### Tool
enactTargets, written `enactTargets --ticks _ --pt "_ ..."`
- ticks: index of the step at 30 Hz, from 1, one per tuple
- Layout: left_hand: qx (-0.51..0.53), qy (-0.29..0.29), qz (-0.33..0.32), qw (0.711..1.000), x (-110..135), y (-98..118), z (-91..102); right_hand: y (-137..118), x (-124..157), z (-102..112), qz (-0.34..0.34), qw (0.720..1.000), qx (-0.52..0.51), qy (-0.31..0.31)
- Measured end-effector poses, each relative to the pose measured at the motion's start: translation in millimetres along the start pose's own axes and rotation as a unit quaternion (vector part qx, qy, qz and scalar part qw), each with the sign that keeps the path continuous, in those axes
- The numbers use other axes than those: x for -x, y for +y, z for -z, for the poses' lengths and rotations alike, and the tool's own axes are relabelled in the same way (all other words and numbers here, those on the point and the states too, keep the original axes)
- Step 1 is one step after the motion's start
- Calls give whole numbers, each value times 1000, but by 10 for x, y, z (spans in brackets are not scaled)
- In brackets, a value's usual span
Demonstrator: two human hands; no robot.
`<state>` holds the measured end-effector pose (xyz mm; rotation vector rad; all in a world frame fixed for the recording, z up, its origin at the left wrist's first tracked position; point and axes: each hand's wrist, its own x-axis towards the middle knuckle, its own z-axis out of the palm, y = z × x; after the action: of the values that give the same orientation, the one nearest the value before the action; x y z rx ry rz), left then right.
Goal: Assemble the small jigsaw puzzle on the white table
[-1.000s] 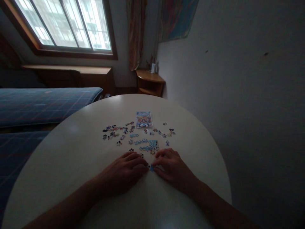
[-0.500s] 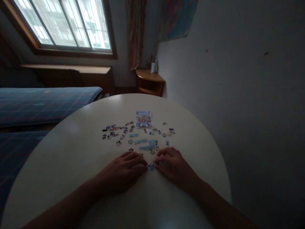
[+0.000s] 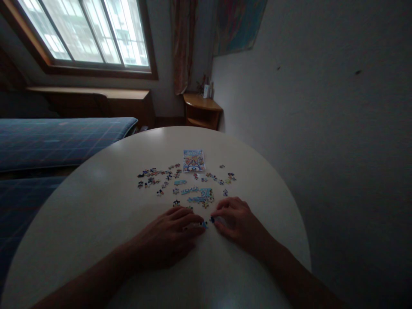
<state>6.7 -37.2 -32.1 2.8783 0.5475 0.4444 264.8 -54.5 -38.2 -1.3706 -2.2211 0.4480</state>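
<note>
Between the thumb and fingers of my left hand (image 3: 177, 228) is a light-blue puzzle piece (image 3: 204, 224), low over the white table and partly covered by the fingertips. A small dark puzzle piece (image 3: 212, 219) sits in the pinch of my right hand (image 3: 234, 218), a short gap away from the blue one. Just beyond both hands lies a joined blue section of puzzle (image 3: 206, 194), with a strip of joined pieces (image 3: 189, 190) at its left. Another short light-blue strip (image 3: 180, 183) rests farther back.
Loose puzzle pieces (image 3: 149, 178) are scattered at the left, and a few more (image 3: 231, 177) at the right. A colourful picture sheet (image 3: 193, 161) lies behind them on the round table (image 3: 257, 180). A plaid-covered bed (image 3: 64, 139) stands beyond the table's left side.
My right hand has shifted slightly right with the dark piece, opening a gap between it and the blue piece. My left fingertips have moved a little right, over the blue piece.
</note>
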Motion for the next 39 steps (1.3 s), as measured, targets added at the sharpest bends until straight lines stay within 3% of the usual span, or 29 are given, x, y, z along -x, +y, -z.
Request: enactTargets --ticks 39 --pt "4 39 -18 999 -24 2 -20 52 -28 28 -10 1000 14 16"
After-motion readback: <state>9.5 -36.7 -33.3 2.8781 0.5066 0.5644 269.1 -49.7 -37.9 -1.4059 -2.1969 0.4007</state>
